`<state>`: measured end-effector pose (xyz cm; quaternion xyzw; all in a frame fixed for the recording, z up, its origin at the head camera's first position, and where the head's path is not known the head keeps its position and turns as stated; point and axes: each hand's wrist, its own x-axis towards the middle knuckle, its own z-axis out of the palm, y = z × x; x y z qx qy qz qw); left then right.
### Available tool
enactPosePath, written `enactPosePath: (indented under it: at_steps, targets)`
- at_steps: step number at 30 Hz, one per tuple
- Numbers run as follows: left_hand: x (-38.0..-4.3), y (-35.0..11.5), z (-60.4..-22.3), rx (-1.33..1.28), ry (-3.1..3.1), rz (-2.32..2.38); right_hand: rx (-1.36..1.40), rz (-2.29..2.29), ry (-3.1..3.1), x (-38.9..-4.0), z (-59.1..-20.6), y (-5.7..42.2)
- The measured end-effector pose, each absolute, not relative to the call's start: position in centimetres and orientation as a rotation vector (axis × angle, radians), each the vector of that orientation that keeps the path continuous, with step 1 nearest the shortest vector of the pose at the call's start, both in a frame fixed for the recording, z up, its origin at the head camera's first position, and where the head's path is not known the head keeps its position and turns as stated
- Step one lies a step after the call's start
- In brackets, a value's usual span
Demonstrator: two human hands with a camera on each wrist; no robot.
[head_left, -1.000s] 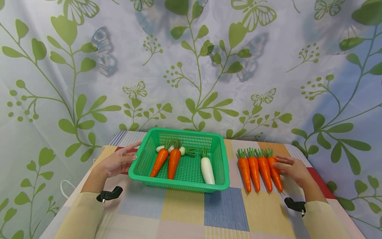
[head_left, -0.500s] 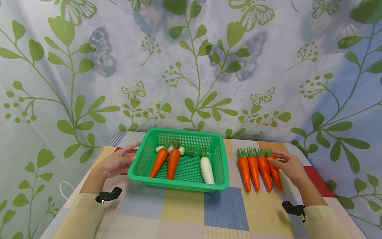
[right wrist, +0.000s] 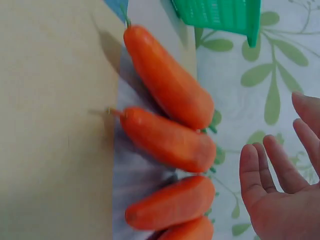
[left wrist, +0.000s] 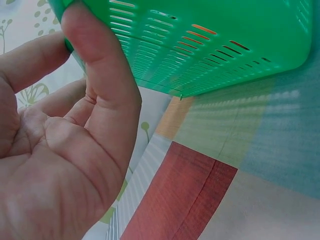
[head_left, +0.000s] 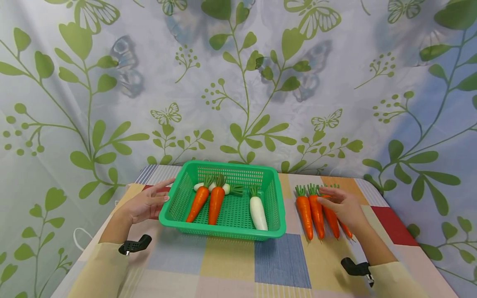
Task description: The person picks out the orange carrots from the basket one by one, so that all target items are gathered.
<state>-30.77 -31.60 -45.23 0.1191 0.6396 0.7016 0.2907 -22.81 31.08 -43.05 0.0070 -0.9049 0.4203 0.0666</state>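
Note:
My left hand (head_left: 147,205) is at the left side of a green plastic basket (head_left: 223,236). Its extended fingers and thumb touch the rim, as the left wrist view shows. Inside lie two orange carrots (head_left: 198,203) side by side on the left, a white radish (head_left: 258,213) on the right, and another white vegetable (head_left: 226,188) crosswise behind the carrots, partly hidden. Right of the basket, several carrots (head_left: 304,213) lie in a row, leafy tops away from me. Over the rightmost ones hovers my right hand (head_left: 346,207), fingers spread, holding nothing; it covers part of them.
A patchwork cloth (head_left: 231,265) covers the table. A leaf-and-butterfly printed curtain (head_left: 238,82) hangs close behind the table and along its sides. At the left table edge, a white cord (head_left: 76,240) loops down. Each wrist carries a black camera mount (head_left: 135,245).
My right hand has moved left from beside the rightmost carrot to above the right part of the row. The left hand stays at the basket; basket and carrots look unmoved.

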Motion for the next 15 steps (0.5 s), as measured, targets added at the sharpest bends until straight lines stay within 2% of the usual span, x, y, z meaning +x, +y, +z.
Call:
enactPosePath:
  at_steps: [15]
  targets:
    - [-30.9,-31.7,-45.3,0.341,1.702,1.868,0.128,1.414,-2.629,-22.7,-42.1,26.5]
